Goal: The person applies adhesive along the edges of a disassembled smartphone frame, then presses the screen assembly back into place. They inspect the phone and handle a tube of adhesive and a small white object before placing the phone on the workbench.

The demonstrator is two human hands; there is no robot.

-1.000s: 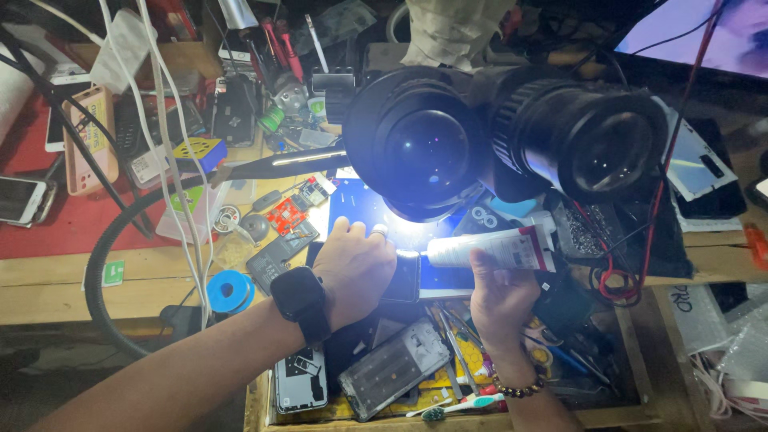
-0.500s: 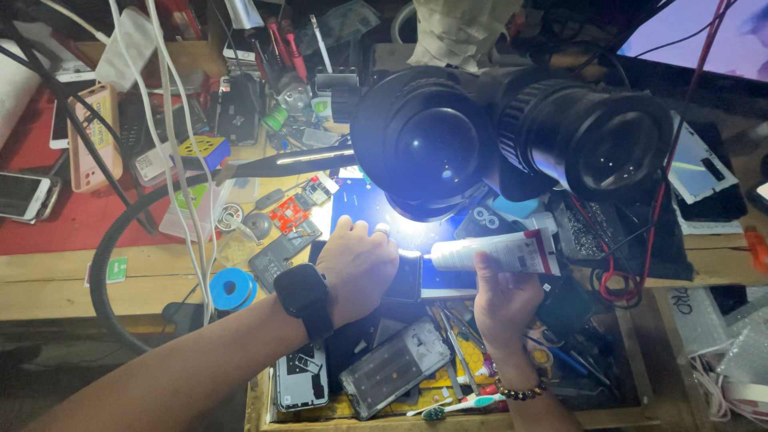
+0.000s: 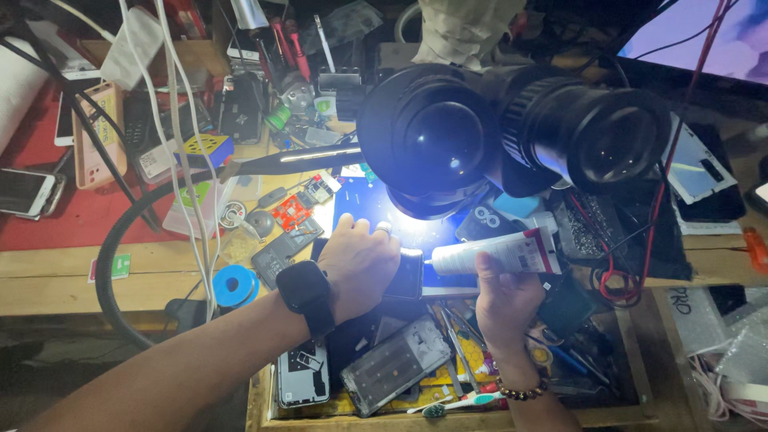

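My left hand (image 3: 362, 260), with a black watch on the wrist, rests palm down on a dark phone (image 3: 406, 274) lying on the lit blue mat under the microscope. My right hand (image 3: 504, 294) grips a white tube of glue (image 3: 496, 254) held sideways, its nozzle pointing left at the phone's edge. A big black stereo microscope (image 3: 512, 132) hangs right above both hands and hides part of the mat.
An open wooden drawer (image 3: 624, 416) below the hands holds phone frames, tools and a toothbrush. A blue tape roll (image 3: 235, 286), small circuit boards and phones lie to the left. White cables hang on the left, and a red wire runs down the right.
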